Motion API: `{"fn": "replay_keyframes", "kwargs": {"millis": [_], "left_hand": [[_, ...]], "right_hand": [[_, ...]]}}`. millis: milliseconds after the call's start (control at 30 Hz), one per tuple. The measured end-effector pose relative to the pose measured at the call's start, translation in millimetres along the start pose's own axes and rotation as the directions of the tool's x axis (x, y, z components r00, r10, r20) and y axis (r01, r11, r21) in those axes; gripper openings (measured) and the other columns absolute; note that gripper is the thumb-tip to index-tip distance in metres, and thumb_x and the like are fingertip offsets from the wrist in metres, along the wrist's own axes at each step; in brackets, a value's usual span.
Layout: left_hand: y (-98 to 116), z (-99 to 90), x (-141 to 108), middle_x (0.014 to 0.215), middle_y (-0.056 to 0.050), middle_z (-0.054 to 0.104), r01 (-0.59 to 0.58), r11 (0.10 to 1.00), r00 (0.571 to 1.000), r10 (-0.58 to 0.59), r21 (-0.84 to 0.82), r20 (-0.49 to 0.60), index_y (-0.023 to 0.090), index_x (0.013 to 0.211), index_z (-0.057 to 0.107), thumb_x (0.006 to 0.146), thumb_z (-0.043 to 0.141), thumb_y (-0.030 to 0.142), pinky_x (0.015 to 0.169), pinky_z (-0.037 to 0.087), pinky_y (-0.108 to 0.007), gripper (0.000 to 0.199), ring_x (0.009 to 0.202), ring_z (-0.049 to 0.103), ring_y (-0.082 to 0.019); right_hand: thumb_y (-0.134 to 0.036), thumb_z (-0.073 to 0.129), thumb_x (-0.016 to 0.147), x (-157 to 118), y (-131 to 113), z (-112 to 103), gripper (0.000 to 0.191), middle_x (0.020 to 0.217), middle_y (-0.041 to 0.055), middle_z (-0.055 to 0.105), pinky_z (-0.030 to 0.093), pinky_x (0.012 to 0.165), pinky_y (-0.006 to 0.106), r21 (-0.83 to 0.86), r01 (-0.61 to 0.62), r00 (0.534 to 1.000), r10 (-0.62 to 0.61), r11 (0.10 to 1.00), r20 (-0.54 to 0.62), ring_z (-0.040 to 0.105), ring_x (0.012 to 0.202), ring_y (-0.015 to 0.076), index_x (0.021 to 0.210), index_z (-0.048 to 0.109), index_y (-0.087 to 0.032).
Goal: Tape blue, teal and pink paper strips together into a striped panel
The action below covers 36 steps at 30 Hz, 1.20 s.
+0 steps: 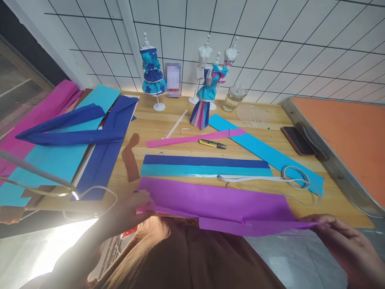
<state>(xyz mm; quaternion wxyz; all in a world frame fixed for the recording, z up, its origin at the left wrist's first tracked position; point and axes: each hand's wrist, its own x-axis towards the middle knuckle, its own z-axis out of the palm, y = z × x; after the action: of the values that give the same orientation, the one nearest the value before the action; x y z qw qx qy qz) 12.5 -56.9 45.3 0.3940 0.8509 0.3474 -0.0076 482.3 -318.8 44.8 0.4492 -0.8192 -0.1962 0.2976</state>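
A wide purple fabric strip (pixel 216 202) stretches along the front edge of the table, its near edge folded and hanging slightly over. My left hand (pixel 138 206) grips its left end with fingers curled. At the far right, my right hand (pixel 333 230) pinches the other end, which tapers to a narrow tip. Just behind lies a two-tone navy and turquoise strip (pixel 204 166). A white ribbon (pixel 249 178) rests across that strip and runs to a loose coil. Thread snips (pixel 212 143) with yellow-green handles sit near a pink strip (pixel 180 139).
Mini dress forms, one in a blue outfit (pixel 152 72), stand against the tiled wall. A glass (pixel 233 100) of liquid and a dark phone (pixel 297 140) are behind on the right. Folded coloured fabrics (pixel 60 160) pile at left. A bright blue strip (pixel 267 152) slants across the table.
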Motion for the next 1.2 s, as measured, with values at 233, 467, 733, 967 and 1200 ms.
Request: {"fn": "replay_keyframes", "kwargs": {"millis": [233,467,733,967,1200], "left_hand": [[2,-11.6,25,0.082,-0.001,0.063,0.207,0.965,0.973,-0.220,-0.161,-0.070,0.020,0.080,0.064,0.080,0.052,0.043,0.072,0.044,-0.030,0.026,0.081,0.058,-0.020],[1,-10.1,27,0.080,-0.001,0.063,0.186,0.966,0.976,-0.202,-0.179,-0.079,0.020,0.080,0.062,0.082,0.049,0.047,0.071,0.044,-0.030,0.030,0.078,0.058,-0.019],[19,-19.6,15,0.082,0.000,0.064,0.085,0.979,0.953,-0.134,-0.186,-0.271,0.023,0.086,0.057,0.085,0.045,0.046,0.070,0.045,-0.026,0.026,0.077,0.059,-0.017],[18,-22.1,14,0.080,0.001,0.063,0.072,0.969,0.905,-0.164,-0.238,-0.393,0.024,0.088,0.056,0.083,0.051,0.046,0.068,0.045,-0.025,0.024,0.077,0.059,-0.017],[20,-40.9,7,0.078,0.002,0.061,0.099,0.896,0.863,-0.294,-0.433,-0.410,0.023,0.080,0.058,0.075,0.059,0.050,0.065,0.044,-0.023,0.027,0.076,0.058,-0.017]], "right_hand": [[-0.054,0.073,0.060,28,-5,28,0.038,0.079,0.0007,0.062,0.042,0.054,0.019,-0.093,-0.023,0.999,0.026,0.995,0.027,0.052,0.067,0.0132,0.079,0.064,-0.021],[-0.057,0.070,0.060,32,-3,39,0.046,0.077,0.0027,0.064,0.040,0.049,0.023,-0.134,-0.074,0.997,0.075,0.988,-0.002,0.054,0.063,0.0157,0.087,0.065,-0.021],[-0.053,0.060,0.070,27,-8,32,0.046,0.100,0.0032,0.066,0.045,0.076,0.031,-0.278,0.138,0.970,-0.186,0.951,-0.154,0.061,0.088,0.0216,0.106,0.064,-0.025],[-0.044,0.046,0.080,10,-23,49,0.048,0.097,0.0080,0.067,0.048,0.069,0.035,-0.584,0.253,0.801,-0.505,0.772,-0.321,0.064,0.071,0.0224,0.119,0.059,-0.020],[-0.047,0.052,0.080,-4,-42,44,0.047,0.094,0.0105,0.068,0.049,0.062,0.033,-0.605,0.246,0.627,-0.600,0.757,-0.497,0.065,0.070,0.0235,0.120,0.060,-0.022]]}}
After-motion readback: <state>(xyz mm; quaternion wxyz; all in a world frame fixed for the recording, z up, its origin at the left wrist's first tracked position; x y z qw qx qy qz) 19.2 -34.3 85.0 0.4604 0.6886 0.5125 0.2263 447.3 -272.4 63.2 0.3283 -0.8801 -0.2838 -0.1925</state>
